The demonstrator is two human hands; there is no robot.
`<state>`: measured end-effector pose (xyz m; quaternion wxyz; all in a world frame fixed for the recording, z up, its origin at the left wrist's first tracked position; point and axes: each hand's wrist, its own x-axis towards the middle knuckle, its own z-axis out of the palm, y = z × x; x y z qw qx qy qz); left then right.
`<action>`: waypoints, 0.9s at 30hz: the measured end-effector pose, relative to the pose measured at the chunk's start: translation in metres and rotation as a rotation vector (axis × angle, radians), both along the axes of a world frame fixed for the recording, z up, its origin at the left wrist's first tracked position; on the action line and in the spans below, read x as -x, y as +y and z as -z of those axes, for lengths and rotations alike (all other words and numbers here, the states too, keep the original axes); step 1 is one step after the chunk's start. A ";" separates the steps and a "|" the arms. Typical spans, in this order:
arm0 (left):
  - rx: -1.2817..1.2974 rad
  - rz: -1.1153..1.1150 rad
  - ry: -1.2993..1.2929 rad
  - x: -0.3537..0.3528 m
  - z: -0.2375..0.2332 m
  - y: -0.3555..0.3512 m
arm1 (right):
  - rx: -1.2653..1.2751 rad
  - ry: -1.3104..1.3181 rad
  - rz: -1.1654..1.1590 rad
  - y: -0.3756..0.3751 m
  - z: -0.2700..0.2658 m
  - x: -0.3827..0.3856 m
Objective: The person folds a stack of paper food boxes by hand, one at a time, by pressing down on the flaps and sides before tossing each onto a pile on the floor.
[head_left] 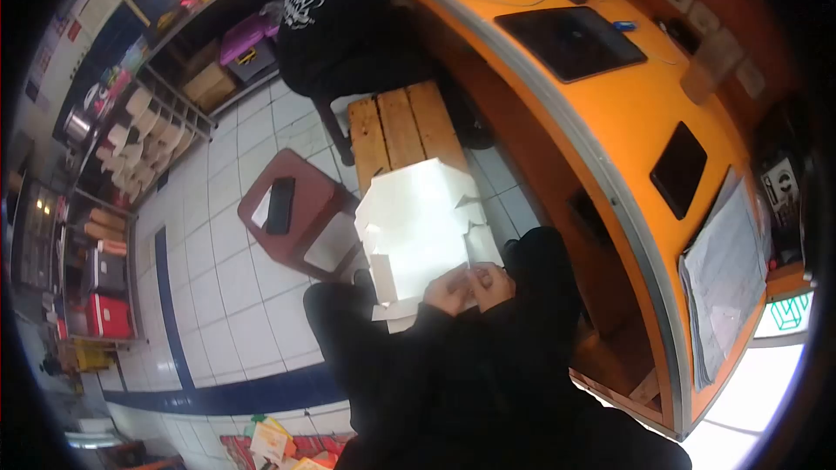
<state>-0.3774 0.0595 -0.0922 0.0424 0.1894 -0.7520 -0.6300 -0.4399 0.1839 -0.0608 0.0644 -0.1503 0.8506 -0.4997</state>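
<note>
A white cardboard box [422, 218], partly folded with several flaps sticking up, lies open in front of me. Its far part rests on a slatted wooden bench [407, 126]. At the near right corner of the box, my left hand [448, 291] is closed on the cardboard edge. Close beside it, my right hand [491, 285] pinches the same corner, fingertips pressed together. The fingers cover the exact fold between them.
A maroon stool [292, 170] with a black phone [279, 205] stands at left. To the right curves an orange counter [601, 113] bearing a dark tablet [570, 42], a smaller black device [679, 170] and papers [723, 270]. A person in black [348, 43] sits ahead. Shelves [144, 135] line the left.
</note>
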 end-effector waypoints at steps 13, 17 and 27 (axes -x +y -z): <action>-0.550 -0.371 -0.173 -0.096 -0.039 -0.121 | 0.123 -0.016 0.083 0.003 0.005 0.010; -0.760 -0.341 0.001 -0.085 -0.055 -0.098 | 0.121 0.064 0.039 0.006 -0.002 0.005; -0.409 -0.432 -0.101 -0.066 -0.060 -0.099 | 0.206 -0.001 0.127 -0.005 -0.036 -0.007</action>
